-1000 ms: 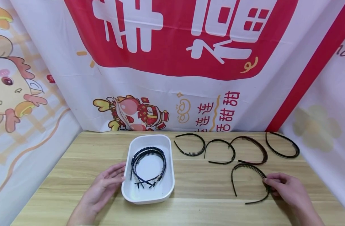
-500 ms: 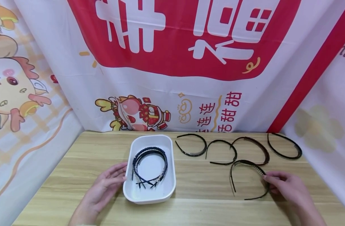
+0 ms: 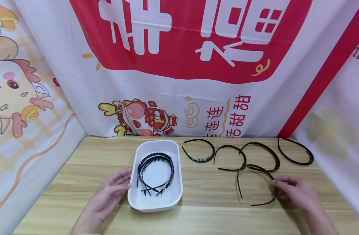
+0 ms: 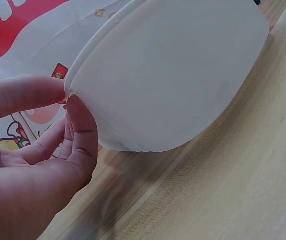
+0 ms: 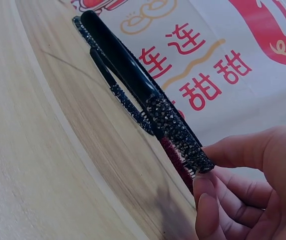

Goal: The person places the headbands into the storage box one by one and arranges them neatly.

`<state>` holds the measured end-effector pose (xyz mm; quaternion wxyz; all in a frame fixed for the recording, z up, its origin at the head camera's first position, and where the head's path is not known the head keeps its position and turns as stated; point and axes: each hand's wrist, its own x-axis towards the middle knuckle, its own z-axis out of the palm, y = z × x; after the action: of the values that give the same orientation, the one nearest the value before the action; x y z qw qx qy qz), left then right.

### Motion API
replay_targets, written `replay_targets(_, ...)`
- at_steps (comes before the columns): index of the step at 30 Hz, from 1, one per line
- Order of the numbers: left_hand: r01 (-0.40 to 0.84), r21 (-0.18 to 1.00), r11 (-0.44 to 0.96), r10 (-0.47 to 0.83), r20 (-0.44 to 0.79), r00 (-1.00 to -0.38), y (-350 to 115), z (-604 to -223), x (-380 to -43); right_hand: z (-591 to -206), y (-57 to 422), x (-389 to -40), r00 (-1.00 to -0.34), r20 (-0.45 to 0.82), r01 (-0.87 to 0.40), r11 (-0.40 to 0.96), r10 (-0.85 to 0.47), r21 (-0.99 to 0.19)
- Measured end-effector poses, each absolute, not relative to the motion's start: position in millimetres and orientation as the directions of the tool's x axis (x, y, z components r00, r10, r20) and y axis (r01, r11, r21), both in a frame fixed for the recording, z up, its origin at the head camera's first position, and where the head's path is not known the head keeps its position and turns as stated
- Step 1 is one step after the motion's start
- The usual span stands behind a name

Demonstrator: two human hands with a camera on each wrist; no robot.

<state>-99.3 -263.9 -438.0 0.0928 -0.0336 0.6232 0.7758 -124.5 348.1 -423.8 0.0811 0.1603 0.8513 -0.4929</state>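
My right hand (image 3: 297, 192) pinches a black toothed headband (image 3: 257, 167) by its right side. The right wrist view shows glittering dark stones on this headband (image 5: 175, 130), with thumb and fingertips at its lower end. Raised a little, it casts a shadow on the table. At the left, my left hand (image 3: 110, 192) holds the edge of a white rectangular container (image 3: 133, 195). In the left wrist view, the digits pinch at the container's rim (image 4: 90, 47). Several dark headbands (image 3: 171, 163) lie stacked inside the container.
Along the table's back lie a black headband (image 3: 213, 151), a thin black one (image 3: 245, 156), a dark red one (image 3: 275, 156) and another black one (image 3: 310, 156) at far right. A printed cloth (image 3: 182, 107) hangs behind the wooden table (image 3: 209, 215).
My right hand has lifted the black headband slightly and shifted it a little left, its top now overlapping the headbands behind. The left hand and container stay put.
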Motion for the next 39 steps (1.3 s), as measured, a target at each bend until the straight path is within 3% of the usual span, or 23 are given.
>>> replay_targets(31, -0.169, 0.962, -0.214, 0.098, -0.151, -0.984, -265.0, -440.0, -100.4, -425.0, 342.5, -127.5, -0.929, -0.329, 0.370, 0.420, 0.170, -0.829)
replay_targets(39, -0.174, 0.962, -0.209, 0.100, -0.156, -0.983, -264.6, -439.1, -99.7, -414.8, 330.0, -134.5, -0.943, -0.297, 0.330, 0.511, 0.149, -0.794)
